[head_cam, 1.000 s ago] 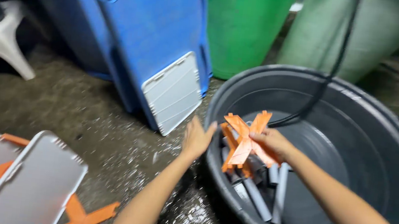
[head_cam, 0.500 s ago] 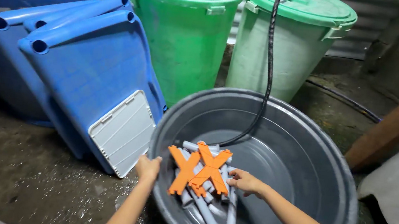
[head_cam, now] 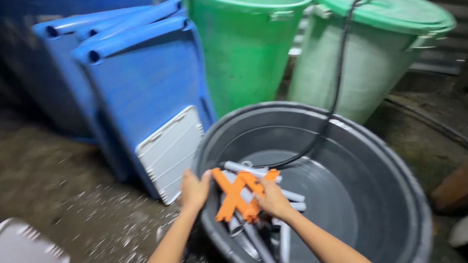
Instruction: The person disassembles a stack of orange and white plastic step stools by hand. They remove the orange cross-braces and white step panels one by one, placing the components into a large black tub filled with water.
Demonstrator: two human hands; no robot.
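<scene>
Right hand (head_cam: pixel 273 199) closed on the orange cross pieces (head_cam: pixel 237 192) over the near-left side of the grey tub (head_cam: pixel 392 185). Left hand (head_cam: pixel 194 189) rests on the tub rim just beside them; whether its grip is closed on the rim, can't tell.

Risk: the bundle is loose and looks wet, so a piece could slip back into the tub. Black hose (head_cam: pixel 336 84) hangs close and could snag.

Tub holds grey tubes (head_cam: pixel 268 244) under the orange parts. Far green bin (head_cam: pixel 244 39) is open, contents not visible; paler bin (head_cam: pixel 372 53) is lidded.
</scene>
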